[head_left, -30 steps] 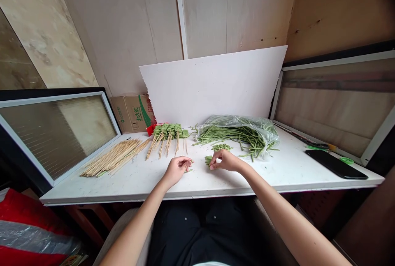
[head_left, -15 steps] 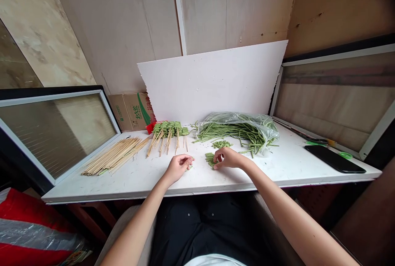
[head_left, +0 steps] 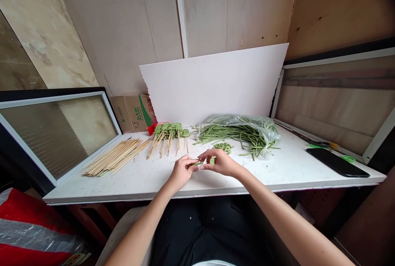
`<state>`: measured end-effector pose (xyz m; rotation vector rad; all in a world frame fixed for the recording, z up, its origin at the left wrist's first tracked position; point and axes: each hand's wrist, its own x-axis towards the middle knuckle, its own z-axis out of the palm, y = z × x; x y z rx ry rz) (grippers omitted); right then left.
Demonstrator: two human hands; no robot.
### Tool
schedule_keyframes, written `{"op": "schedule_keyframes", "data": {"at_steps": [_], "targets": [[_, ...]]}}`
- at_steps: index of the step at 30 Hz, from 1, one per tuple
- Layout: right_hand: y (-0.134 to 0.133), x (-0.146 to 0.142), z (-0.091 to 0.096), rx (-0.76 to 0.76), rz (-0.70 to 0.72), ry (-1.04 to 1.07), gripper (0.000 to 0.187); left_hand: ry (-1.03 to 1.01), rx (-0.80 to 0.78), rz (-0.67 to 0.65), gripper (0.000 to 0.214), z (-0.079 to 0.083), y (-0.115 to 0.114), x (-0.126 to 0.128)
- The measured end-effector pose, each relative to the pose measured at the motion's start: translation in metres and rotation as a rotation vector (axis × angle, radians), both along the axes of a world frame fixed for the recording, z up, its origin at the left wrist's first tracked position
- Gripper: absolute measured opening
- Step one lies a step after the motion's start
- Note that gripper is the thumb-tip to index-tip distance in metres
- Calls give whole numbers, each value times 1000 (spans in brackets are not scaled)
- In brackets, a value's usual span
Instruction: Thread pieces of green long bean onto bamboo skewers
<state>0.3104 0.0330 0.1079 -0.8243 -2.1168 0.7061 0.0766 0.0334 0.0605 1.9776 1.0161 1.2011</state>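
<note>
My left hand (head_left: 181, 171) is closed, pinching a short cut piece of green bean (head_left: 198, 163) just above the table. My right hand (head_left: 219, 163) meets it from the right, its thumb and curved fingertips at the other end of the same piece. The fingers partly hide what is between them. Behind the right hand lies a row of cut bean pieces (head_left: 212, 160), mostly covered. A small heap of shorter bean bits (head_left: 224, 147) is just beyond. Finished skewers of green bean pieces (head_left: 169, 129) are stacked at the back, their sticks pointing toward me.
Loose bamboo skewers (head_left: 115, 157) are spread on the left of the white table (head_left: 138, 183). Long beans spill from a clear plastic bag (head_left: 247, 120) at the back right. A black phone (head_left: 338, 162) and green tape (head_left: 348, 158) lie right. A cardboard box (head_left: 131, 113) stands behind.
My right hand has moved left from the row of cut pieces to meet my left hand. A bean piece now shows between the two hands.
</note>
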Motion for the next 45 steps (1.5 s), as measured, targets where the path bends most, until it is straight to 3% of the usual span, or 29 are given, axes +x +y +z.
{"op": "schedule_keyframes", "data": {"at_steps": [4,9,15,22,28,31,40,45], "targets": [[-6,-12,0,124,-61,1,32,-38,3,57,31,5,-3,4],[4,-6,-5,150,-128,88,37,-26,72,90,27,15,-7,2],[7,-4,-6,245,-117,129,33,1,212,120,22,22,-11,1],[-1,-9,-2,185,-80,24,35,5,243,113,21,25,-15,2],[-4,-15,-4,304,-107,-13,16,88,258,104,14,25,-17,4],[-6,-21,-8,336,-88,40,17,51,264,107,12,25,-18,6],[-5,-25,-8,194,-42,201,16,-218,11,-17,32,27,-17,10],[-3,-24,-5,177,-58,179,14,-293,-73,69,42,24,-21,21]]}}
